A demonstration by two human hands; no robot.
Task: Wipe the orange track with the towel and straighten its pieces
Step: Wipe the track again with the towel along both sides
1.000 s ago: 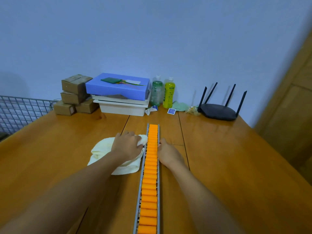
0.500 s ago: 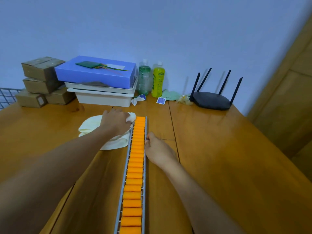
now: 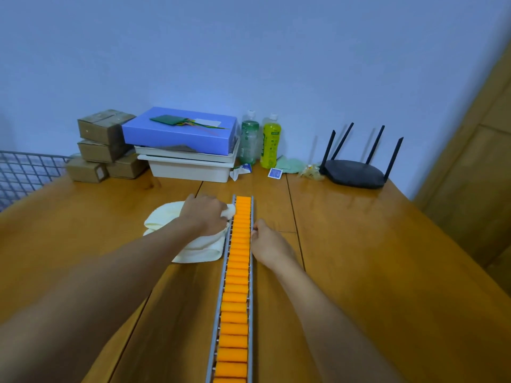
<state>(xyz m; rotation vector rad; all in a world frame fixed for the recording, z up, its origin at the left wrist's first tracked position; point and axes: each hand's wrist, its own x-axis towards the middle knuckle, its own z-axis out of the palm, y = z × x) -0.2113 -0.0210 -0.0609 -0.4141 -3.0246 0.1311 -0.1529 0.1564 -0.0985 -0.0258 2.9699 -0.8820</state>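
Starting at the far left, a wire rack [image 3: 25,172] pokes in at the edge of the wooden surface [image 3: 373,258]. Just right of it sits a stack of cardboard boxes [image 3: 105,139] against the wall. Moving along, the cream towel [image 3: 166,219] lies bunched on the surface, left of the track and touching its left rail. Behind it, at the wall, a blue box [image 3: 179,132] rests on two white trays [image 3: 190,164].

Now the action: the left hand [image 3: 206,214] is knuckles up on the towel, fingers curled round a wad of it and pressing that wad against the track's left rail near the far end.

The orange track [image 3: 237,286] runs straight down the middle, from the near edge of the view out toward the wall, with its orange pieces lined up between two grey rails. On its other side, the right hand [image 3: 269,241] has fingers curled, pinching the right rail, a little nearer than the left hand.

Farther back stand a green bottle [image 3: 249,139] and a yellow bottle [image 3: 271,142] side by side. Further right, a black router [image 3: 355,172] raises four antennas, and a wooden door [image 3: 470,175] closes off the right side.
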